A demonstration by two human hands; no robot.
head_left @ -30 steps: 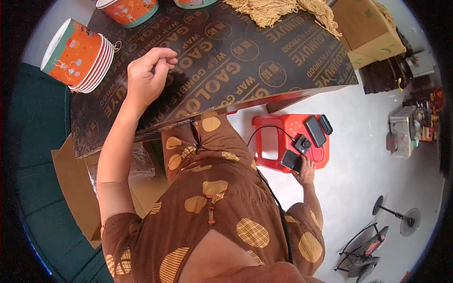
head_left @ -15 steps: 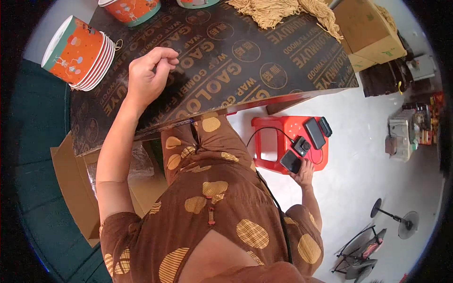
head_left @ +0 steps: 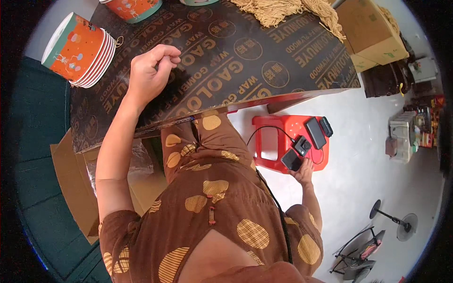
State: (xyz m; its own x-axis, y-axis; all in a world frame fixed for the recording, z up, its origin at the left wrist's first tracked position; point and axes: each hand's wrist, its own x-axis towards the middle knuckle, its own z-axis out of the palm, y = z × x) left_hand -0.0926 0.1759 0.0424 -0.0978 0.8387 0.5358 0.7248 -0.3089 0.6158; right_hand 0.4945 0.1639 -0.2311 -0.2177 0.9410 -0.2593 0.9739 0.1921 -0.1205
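Note:
My left hand hovers over the dark printed board table, fingers curled shut with nothing visible in them. My right hand reaches down to the red plastic stool beside me and holds a small black phone-like device at the stool's near edge. A small black camera-like box with a cable, a flat black phone and another small black item lie on the stool top.
A stack of orange paper bowls lies on its side at the table's left. More bowls stand at the back. Tan fibre strands lie at the far right. Cardboard boxes stand beyond, a flat carton under the table, a fan on the floor.
My right hand has shifted slightly on the stool with the black device. My left hand stays curled over the table, almost unmoved.

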